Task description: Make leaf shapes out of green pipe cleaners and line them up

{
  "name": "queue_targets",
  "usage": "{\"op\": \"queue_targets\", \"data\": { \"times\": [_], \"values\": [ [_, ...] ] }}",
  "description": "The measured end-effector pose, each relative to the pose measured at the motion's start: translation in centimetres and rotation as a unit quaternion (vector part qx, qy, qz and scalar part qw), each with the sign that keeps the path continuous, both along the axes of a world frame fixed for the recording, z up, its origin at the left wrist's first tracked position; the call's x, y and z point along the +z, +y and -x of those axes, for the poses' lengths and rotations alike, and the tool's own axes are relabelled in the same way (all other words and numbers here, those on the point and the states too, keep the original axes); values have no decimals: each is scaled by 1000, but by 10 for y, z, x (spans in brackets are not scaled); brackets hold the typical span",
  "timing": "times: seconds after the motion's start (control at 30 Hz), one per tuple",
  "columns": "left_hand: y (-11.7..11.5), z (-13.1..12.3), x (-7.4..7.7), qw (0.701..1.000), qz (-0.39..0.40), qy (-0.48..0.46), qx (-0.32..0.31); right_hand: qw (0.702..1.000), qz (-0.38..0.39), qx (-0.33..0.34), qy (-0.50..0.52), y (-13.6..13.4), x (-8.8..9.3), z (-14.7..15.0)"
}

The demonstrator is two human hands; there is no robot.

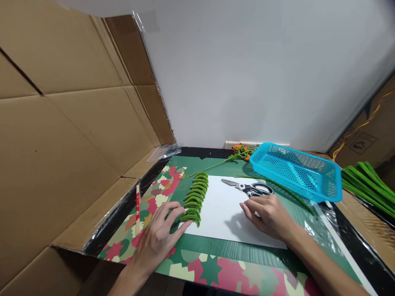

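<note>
A row of short, bent green pipe-cleaner pieces (196,194) lies along the left side of a white sheet of paper (220,211). At the row's near end rests my left hand (160,230), its fingers apart and its fingertips touching the nearest pieces. My right hand (268,216) is over the paper's right part, its fingers loosely curled with nothing visible in them. Just beyond it lie scissors (243,187) with black and white handles. A long green stem (286,190) runs behind the scissors toward the right.
A blue plastic basket (335,181) stands at the back right, beside orange and green pipe-cleaner flowers (242,152). More green pipe cleaners (370,183) lie at far right. A paper-wrapped chopstick packet (138,209) is on the left. Cardboard (77,123) walls the left side.
</note>
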State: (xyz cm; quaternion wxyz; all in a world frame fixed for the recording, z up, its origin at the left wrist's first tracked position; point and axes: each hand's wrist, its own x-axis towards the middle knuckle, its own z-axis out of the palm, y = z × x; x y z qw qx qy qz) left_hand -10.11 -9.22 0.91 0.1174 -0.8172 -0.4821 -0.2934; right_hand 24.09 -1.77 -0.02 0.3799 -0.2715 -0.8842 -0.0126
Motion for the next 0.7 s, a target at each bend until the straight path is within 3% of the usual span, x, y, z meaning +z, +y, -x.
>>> {"op": "queue_targets", "data": {
  "times": [0.37,0.57,0.7],
  "values": [
    [-1,-4,4,1000,25,-9,-10,1000,10,-1,16,2,-2,0],
    [-2,-12,3,987,-28,-49,-148,999,-3,-38,14,10,-2,1],
    [16,-40,7,970,-68,-61,-224,996,-16,-91,-1,22,-3,2]
  ]
}}
